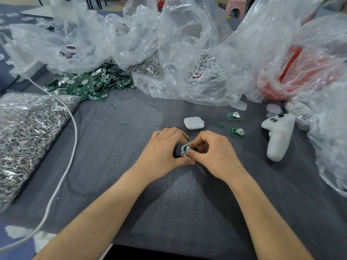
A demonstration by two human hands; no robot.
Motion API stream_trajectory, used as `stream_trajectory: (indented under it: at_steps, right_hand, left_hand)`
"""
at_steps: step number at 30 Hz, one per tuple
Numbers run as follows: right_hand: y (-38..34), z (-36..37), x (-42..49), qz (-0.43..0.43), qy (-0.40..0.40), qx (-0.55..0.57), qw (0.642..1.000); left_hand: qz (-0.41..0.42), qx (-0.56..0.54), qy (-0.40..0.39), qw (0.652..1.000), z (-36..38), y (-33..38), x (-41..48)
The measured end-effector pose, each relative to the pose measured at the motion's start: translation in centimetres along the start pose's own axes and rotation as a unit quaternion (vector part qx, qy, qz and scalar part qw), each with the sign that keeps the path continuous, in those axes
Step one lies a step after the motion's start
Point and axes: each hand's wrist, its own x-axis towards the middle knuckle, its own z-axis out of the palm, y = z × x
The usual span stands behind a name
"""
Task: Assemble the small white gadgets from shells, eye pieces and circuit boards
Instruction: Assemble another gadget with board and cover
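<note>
White shell [182, 152] w/ green circuit board [185, 147] in it is held at desk centre, gripped by left hand [165, 147] and pinched by right hand [212, 152]. Board is best squared to shell walls before even pressure is applied (spare boards [237, 132] lie just right).

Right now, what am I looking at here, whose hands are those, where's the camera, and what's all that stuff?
No machine here: a person works bare-handed, filmed by a camera on their head looking down. The left hand and right hand together pinch a small white shell with a green circuit board inside. On the grey cloth lie a second white shell, two loose boards and a white controller. Farther back sit a heap of green boards, a bag of metal rings and a clear bag of white discs.
</note>
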Motion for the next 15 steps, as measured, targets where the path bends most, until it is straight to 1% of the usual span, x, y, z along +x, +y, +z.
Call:
stream_trajectory:
  at_steps: [5,7,10,15]
  right_hand:
    - [-0.2,0.1,-0.3,-0.048,0.096,0.056,0.993]
    - [-0.1,-0.3,-0.1,-0.057,0.123,0.061,0.989]
    - [0.4,-0.8,-0.1,-0.067,0.125,0.022,0.99]
    - [0.4,-0.5,-0.3,-0.076,0.088,-0.017,0.993]
  left_hand:
    - [-0.002,0.0,0.008,1.0,0.0,0.1,-0.1]
    - [-0.001,0.002,0.009,1.0,-0.1,0.2,-0.1]
    - [0.003,0.005,0.005,1.0,-0.1,0.1,-0.1]
    - [0.01,0.016,0.006,1.0,0.0,-0.1,-0.1]
